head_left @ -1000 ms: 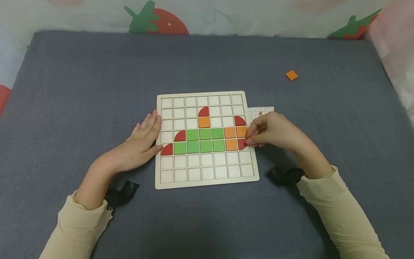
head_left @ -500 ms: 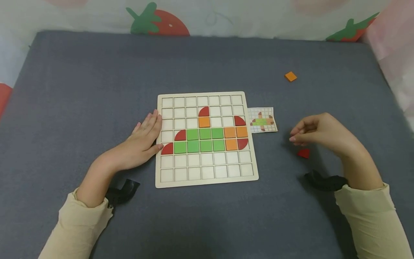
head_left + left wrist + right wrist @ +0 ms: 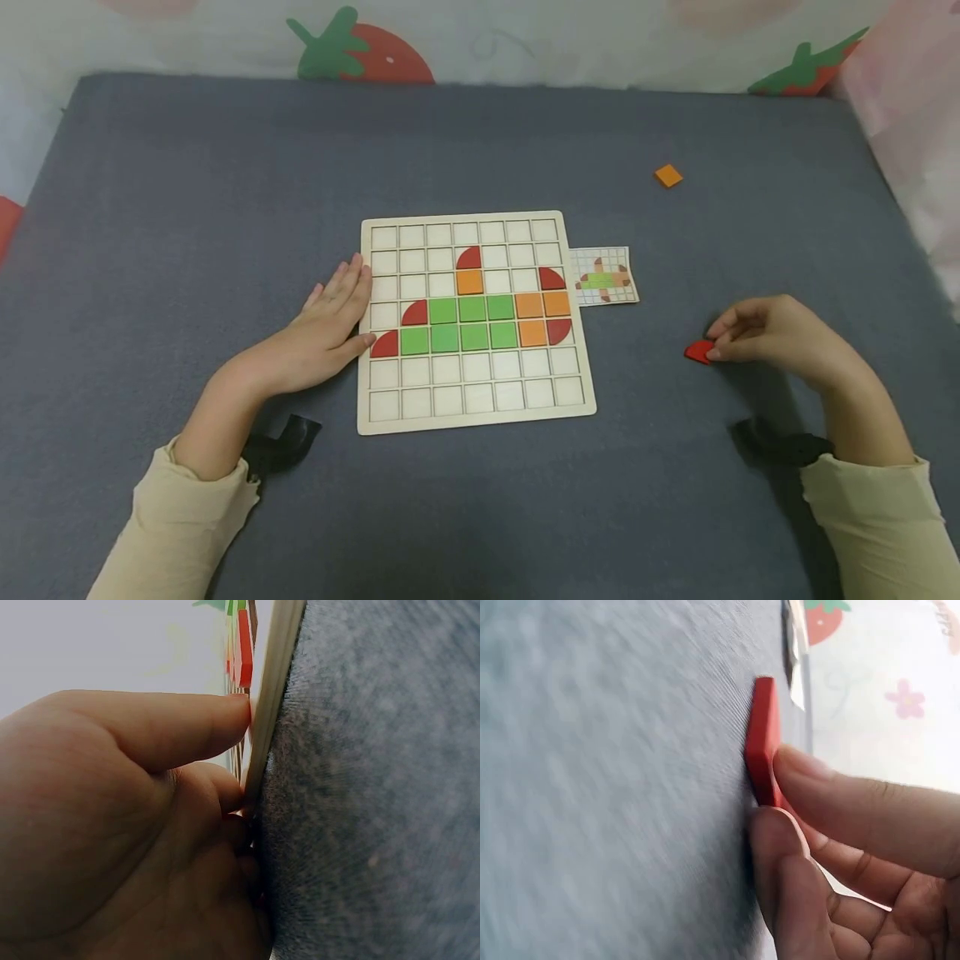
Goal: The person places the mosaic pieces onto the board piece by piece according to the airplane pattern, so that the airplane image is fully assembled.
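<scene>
My right hand (image 3: 780,337) pinches a red quarter-circle tile (image 3: 698,351) between thumb and fingertips, low at the cloth to the right of the board. In the right wrist view the same red tile (image 3: 763,739) shows its straight edges, with the thumb on its face. My left hand (image 3: 315,333) lies with fingers extended along the left edge of the wooden grid board (image 3: 480,421). Up close in the left wrist view, the thumb (image 3: 195,724) touches the board's rim (image 3: 270,705). Green squares (image 3: 472,308), orange squares (image 3: 530,305) and red quarter-circles (image 3: 551,278) fill several cells of the grid.
A small pattern card (image 3: 606,277) pokes out from the board's right side, printed with a coloured grid design. One loose orange square tile (image 3: 668,176) lies at the back right. Grey cloth (image 3: 225,167) covers the table, with a strawberry-print sheet (image 3: 562,42) behind it.
My right hand has left the board's right edge, moved right and taken hold of the red quarter-circle tile on the cloth. The left hand stays at the board's left edge.
</scene>
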The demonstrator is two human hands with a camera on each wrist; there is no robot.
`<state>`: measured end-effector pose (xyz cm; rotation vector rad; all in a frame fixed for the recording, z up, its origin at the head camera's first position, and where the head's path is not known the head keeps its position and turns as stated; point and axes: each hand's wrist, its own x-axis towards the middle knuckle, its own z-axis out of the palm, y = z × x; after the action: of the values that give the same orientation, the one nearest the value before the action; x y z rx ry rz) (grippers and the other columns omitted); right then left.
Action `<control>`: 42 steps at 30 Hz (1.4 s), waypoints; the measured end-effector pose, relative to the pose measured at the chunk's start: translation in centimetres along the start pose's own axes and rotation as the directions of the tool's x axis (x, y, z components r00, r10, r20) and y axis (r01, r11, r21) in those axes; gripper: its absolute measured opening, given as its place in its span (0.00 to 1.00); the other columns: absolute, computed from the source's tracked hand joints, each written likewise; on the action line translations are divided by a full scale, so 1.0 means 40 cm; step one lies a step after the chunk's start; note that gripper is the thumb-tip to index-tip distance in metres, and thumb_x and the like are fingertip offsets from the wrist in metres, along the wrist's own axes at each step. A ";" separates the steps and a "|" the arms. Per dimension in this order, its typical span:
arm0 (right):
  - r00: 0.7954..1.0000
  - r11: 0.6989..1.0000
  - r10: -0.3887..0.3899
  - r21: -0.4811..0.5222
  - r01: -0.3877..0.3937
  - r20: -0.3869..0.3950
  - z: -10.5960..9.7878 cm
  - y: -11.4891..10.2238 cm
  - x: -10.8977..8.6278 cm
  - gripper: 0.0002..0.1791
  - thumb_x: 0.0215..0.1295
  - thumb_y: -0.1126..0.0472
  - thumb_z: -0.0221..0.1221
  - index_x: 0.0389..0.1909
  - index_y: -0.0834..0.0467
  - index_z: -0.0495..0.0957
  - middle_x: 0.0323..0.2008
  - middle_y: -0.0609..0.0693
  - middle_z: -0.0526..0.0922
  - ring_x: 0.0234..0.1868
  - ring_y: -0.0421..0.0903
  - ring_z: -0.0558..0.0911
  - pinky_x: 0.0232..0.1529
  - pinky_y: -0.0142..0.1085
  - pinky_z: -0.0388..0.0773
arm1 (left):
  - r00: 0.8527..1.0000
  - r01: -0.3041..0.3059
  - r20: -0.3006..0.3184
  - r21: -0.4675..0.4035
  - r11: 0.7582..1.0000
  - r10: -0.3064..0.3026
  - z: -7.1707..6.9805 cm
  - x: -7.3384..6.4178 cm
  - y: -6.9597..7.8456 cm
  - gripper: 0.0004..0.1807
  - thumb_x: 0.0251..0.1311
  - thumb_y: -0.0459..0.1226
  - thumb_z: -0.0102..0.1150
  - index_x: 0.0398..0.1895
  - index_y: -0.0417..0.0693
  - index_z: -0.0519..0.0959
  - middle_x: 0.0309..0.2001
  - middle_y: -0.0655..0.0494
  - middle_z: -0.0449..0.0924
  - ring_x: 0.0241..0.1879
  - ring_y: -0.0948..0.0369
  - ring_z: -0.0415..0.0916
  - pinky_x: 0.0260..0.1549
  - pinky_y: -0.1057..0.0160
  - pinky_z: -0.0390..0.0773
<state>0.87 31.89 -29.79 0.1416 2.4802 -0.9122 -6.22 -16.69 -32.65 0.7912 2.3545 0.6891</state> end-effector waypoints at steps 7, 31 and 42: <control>1.000 0.998 0.020 -0.056 -0.020 -0.010 0.011 -0.027 0.030 0.10 0.58 0.63 0.64 0.39 0.64 0.81 0.32 0.48 0.83 0.30 0.39 0.74 0.30 0.33 0.71 | 1.000 0.002 -0.003 0.007 1.000 -0.002 0.000 0.001 -0.003 0.41 0.72 0.42 0.42 0.72 0.34 0.30 0.73 0.43 0.19 0.71 0.49 0.18 0.66 0.43 0.30; 0.989 0.939 0.068 0.342 -0.020 -0.129 -0.129 -0.058 0.261 0.04 0.63 0.61 0.61 0.30 0.54 0.84 0.27 0.40 0.83 0.31 0.36 0.82 0.35 0.28 0.79 | 1.000 0.005 -0.016 0.009 1.000 -0.005 0.010 0.005 -0.003 0.41 0.71 0.42 0.44 0.72 0.35 0.32 0.73 0.43 0.21 0.71 0.49 0.19 0.66 0.43 0.31; 0.945 0.824 0.240 0.562 -0.078 -0.222 -0.160 -0.056 0.337 0.09 0.59 0.66 0.64 0.20 0.54 0.84 0.22 0.41 0.82 0.25 0.37 0.82 0.29 0.27 0.79 | 1.000 -0.012 -0.020 0.018 1.000 0.013 0.009 0.013 0.002 0.40 0.71 0.41 0.43 0.72 0.34 0.32 0.73 0.44 0.21 0.71 0.49 0.19 0.66 0.43 0.31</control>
<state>-14.13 33.28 -30.78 0.7119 2.3251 -1.6006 -6.31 -16.19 -33.05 0.8108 2.3790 0.6858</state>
